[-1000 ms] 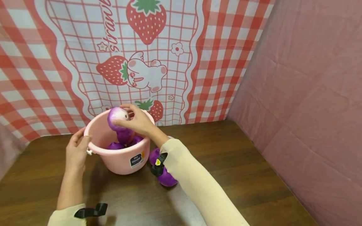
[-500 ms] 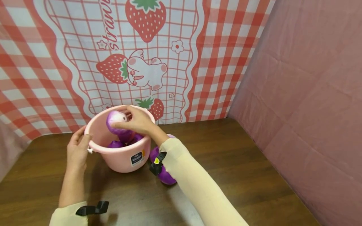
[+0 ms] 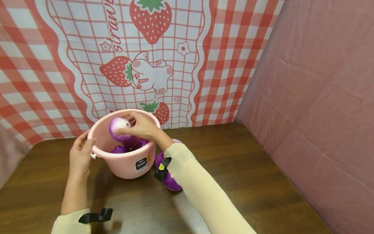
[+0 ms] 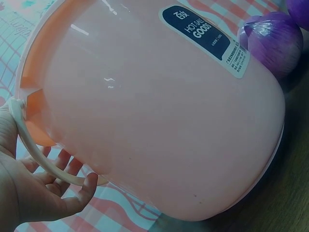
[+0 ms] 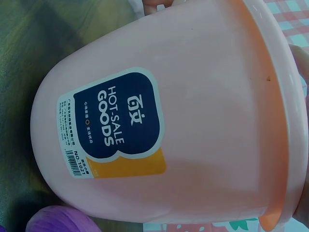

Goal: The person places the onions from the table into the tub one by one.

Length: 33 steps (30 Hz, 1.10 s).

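Note:
A pink plastic bucket (image 3: pixel 128 167) with a dark blue label (image 5: pixel 118 116) stands on the wooden table. At the left of its rim my left hand (image 3: pixel 80 156) holds it; in the left wrist view the fingers (image 4: pixel 72 166) curl near the pale handle (image 4: pixel 38 157). Inside the bucket mouth, my right hand (image 3: pixel 141 125) grips a purple onion (image 3: pixel 118 128) with a whitish end, thumb on the near side. Below it, more purple onions (image 3: pixel 119 149) lie in the bucket, partly hidden by the front rim.
Several purple onions (image 3: pixel 172 182) rest on the table (image 3: pixel 233 162) right of the bucket, partly covered by my right forearm. A red-and-white strawberry cloth (image 3: pixel 228 65) hangs close behind the bucket. A pink fabric wall (image 3: pixel 315 97) borders the right side.
The right hand has lowered the onion a little, deeper into the bucket mouth. The left hand has stayed at the rim, and the bucket has hardly moved.

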### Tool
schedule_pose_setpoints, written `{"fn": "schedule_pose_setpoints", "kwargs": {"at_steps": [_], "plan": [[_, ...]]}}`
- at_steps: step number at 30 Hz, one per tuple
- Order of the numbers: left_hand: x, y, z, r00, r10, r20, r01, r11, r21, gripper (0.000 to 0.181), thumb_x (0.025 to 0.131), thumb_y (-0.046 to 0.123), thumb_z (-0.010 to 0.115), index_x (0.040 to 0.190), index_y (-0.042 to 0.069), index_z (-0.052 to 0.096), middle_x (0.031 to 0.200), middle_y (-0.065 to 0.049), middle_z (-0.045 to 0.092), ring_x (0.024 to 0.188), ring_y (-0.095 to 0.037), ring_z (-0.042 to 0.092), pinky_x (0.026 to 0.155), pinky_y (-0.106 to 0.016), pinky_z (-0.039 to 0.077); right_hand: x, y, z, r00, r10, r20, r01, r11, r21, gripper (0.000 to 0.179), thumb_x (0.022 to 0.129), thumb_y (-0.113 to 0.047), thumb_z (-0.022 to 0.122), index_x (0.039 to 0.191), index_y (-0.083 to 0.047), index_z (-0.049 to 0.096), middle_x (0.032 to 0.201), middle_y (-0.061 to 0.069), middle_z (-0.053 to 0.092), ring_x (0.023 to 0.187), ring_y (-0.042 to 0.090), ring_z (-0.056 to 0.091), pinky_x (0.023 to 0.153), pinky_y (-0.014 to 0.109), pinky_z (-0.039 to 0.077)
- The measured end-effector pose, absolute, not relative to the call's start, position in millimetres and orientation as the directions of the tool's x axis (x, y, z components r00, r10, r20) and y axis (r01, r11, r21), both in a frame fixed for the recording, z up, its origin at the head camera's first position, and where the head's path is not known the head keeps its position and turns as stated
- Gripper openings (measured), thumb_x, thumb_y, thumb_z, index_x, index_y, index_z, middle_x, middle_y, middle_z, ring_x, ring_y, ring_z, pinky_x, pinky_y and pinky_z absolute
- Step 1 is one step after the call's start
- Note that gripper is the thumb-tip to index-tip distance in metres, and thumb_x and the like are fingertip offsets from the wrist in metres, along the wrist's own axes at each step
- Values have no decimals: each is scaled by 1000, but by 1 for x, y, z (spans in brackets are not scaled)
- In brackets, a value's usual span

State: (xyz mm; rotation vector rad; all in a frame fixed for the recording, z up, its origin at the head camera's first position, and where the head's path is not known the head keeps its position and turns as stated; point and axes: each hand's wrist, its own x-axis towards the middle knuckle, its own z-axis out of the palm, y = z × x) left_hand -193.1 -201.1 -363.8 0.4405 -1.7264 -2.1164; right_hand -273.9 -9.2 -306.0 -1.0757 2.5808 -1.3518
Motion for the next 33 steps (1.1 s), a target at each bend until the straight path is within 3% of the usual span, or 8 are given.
{"fn": "schedule_pose_setpoints", "kwargs": {"at_steps": [12, 22, 29, 33], "plan": [[-193, -199, -363, -879, -476, -7, 98, -195, 976, 37, 87, 8, 55, 122, 18, 57, 87, 18, 61, 79, 4, 56, 63, -7, 46, -276, -11, -308, -680, -686, 259, -594, 307, -744, 52, 78, -23, 74, 124, -9, 55, 115, 4, 63, 96, 2, 57, 84, 14, 47], [-194, -199, -364, -878, -479, 0, 111, -204, 973, 28, 87, 8, 55, 108, 26, 59, 88, 16, 61, 79, 3, 56, 63, -7, 46, -274, -10, -305, -714, -670, 202, -574, 395, -718, 53, 78, -33, 74, 125, -14, 56, 119, -1, 62, 100, 3, 56, 85, 12, 45], [-194, -199, -364, -874, -485, 12, 129, -207, 970, 25, 87, 8, 55, 105, 26, 59, 89, 15, 61, 81, 3, 55, 64, -6, 46, -272, -11, -305, -737, -657, 160, -533, 419, -735, 54, 80, -34, 72, 126, -11, 55, 126, 7, 60, 111, 19, 58, 86, 12, 45], [-194, -199, -364, -874, -486, 11, 130, -212, 969, 25, 88, 9, 55, 106, 26, 59, 89, 14, 61, 81, 3, 55, 65, -6, 46, -273, -11, -305, -733, -659, 169, -541, 414, -732, 53, 81, -33, 71, 125, -9, 56, 125, 8, 60, 111, 21, 59, 85, 11, 45]]}}
